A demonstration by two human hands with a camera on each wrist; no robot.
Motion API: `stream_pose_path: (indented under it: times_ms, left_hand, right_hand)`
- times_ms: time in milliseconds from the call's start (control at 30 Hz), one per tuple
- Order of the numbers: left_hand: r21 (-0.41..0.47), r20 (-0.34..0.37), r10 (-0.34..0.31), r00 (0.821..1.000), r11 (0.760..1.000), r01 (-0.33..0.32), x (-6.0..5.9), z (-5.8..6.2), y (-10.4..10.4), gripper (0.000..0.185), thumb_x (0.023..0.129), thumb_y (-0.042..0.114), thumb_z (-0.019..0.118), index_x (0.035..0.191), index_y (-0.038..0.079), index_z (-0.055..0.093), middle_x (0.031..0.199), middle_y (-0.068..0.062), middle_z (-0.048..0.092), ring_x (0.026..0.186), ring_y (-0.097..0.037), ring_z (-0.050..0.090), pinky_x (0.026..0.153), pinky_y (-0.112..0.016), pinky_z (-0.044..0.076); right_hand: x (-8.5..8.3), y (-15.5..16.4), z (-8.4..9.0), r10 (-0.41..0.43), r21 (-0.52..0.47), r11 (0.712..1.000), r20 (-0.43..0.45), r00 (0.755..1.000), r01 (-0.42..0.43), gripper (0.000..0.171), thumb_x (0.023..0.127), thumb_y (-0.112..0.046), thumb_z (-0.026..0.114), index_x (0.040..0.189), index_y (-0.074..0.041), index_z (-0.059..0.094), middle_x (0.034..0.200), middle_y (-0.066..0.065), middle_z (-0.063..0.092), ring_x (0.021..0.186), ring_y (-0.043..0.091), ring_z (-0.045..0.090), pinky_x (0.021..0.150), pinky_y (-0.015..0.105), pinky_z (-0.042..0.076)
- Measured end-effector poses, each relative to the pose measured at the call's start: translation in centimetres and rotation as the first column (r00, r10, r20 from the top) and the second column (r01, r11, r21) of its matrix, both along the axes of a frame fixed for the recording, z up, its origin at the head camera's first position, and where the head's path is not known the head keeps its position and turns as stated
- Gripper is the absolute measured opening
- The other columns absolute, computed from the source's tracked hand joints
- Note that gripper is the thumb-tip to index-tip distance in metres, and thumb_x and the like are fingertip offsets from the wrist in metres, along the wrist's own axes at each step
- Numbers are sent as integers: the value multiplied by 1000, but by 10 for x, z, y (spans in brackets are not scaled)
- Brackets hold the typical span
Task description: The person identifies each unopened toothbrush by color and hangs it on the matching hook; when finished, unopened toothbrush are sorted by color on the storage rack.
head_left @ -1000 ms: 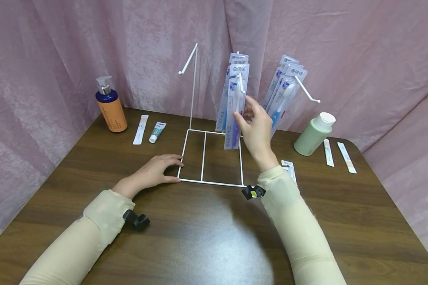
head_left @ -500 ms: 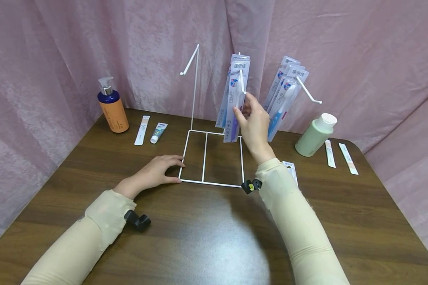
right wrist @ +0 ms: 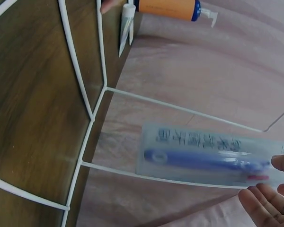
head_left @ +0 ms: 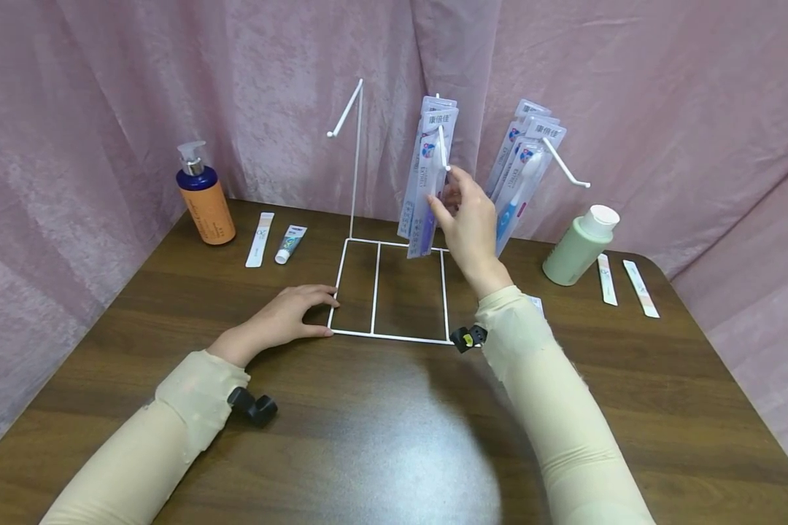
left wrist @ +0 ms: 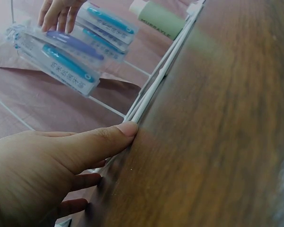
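Note:
A white wire rack (head_left: 375,292) stands on the table, with hooks reaching forward from its uprights. On the middle hook hang packaged toothbrushes; the front toothbrush pack (head_left: 427,179) holds a purple brush. My right hand (head_left: 470,230) pinches this pack by its right side, thumb over its front, as the right wrist view also shows the thumb (right wrist: 283,163) on the plastic. My left hand (head_left: 285,317) rests at the rack's front left corner, its thumb (left wrist: 106,142) straight against the wire. Further toothbrush packs (head_left: 519,189) hang on the right hook.
The left hook (head_left: 345,108) bears nothing. An orange pump bottle (head_left: 206,208), a white sachet (head_left: 259,240) and a small toothpaste tube (head_left: 290,244) are at left. A green bottle (head_left: 574,251) and two sachets (head_left: 640,288) are at right. Another pack (head_left: 537,302) lies partly behind the right sleeve.
The purple toothbrush pack has slid back along the middle hook and its lower end has risen, with my right hand following. My left hand stays on the rack.

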State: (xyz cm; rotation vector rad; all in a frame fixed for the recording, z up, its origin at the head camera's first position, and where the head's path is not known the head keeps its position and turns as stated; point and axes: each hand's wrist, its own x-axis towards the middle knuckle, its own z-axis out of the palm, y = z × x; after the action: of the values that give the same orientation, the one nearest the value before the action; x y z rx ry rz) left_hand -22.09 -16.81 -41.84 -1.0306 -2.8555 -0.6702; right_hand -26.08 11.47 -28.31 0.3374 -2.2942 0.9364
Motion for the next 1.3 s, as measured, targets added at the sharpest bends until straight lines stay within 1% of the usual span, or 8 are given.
stream_pose_path:
  times_ms: [200, 333, 533, 767, 933, 1033, 1167, 1300]
  left_hand:
    - [-7, 8, 4, 1000, 1000, -4, 0, 0, 0, 47, 81, 31, 76, 120, 9, 65, 140, -17, 53, 130, -37, 48, 107, -57, 36]
    - [-5, 5, 3, 1000, 1000, -3, 0, 0, 0, 46, 81, 31, 76, 120, 9, 65, 140, -17, 53, 131, -37, 48, 107, -57, 36]
    - [2, -3, 1, 1000, 1000, -1, -1, -1, 0, 46, 81, 31, 77, 120, 9, 65, 139, -17, 54, 130, -37, 49, 107, -57, 37]
    - [11, 7, 1, 1000, 1000, -1, -1, -1, 0, 48, 80, 32, 77, 120, 9, 65, 140, -16, 53, 130, -36, 49, 108, -55, 37]
    - [10, 2, -4, 1000, 1000, 4, -1, -1, 0, 48, 80, 32, 77, 120, 8, 65, 139, -16, 54, 130, -36, 49, 108, -55, 37]
    - [8, 6, -4, 1000, 1000, 3, -1, -1, 1, 48, 80, 33, 77, 120, 8, 65, 140, -16, 53, 131, -36, 49, 108, -55, 37]
    - [4, 13, -4, 1000, 1000, 3, -1, 0, 1, 48, 80, 32, 77, 120, 8, 64, 140, -16, 53, 131, -37, 48, 108, -55, 37]
    - [7, 21, -4, 1000, 1000, 4, -1, 0, 1, 48, 80, 31, 77, 120, 8, 64, 140, -16, 52, 131, -37, 48, 108, -55, 37]
  right_hand:
    - [3, 6, 4, -5, 16, 1000, 41, 999, 4, 51, 86, -17, 72, 132, -2, 53, 103, 14, 72, 91, 27, 70, 84, 39, 54]
    - [9, 12, 8, 0, 32, 999, 58, 998, -2, 52, 86, -17, 72, 133, -5, 53, 105, 15, 70, 91, 28, 70, 85, 40, 53]
    - [20, 24, 13, 22, 72, 997, 89, 996, -28, 54, 87, -17, 71, 135, -6, 51, 107, 17, 69, 90, 30, 70, 86, 43, 51]
    - [35, 42, 16, 42, 134, 989, 93, 995, -54, 55, 86, -17, 71, 136, -6, 50, 104, 16, 69, 89, 30, 70, 81, 44, 51]
    - [47, 52, 18, 39, 204, 977, 107, 993, -60, 52, 88, -20, 70, 135, -8, 52, 103, 14, 69, 88, 28, 70, 76, 43, 52]
    - [54, 59, 20, 46, 239, 968, 109, 993, -71, 52, 87, -18, 71, 135, -7, 52, 103, 15, 70, 87, 29, 70, 72, 42, 52]
    - [62, 66, 24, 60, 284, 954, 120, 991, -92, 53, 86, -16, 71, 134, -6, 52, 101, 15, 69, 86, 29, 71, 75, 43, 51]
    - [71, 72, 27, 56, 328, 940, 133, 990, -97, 52, 86, -18, 72, 133, -7, 53, 100, 15, 69, 84, 29, 70, 80, 45, 50]
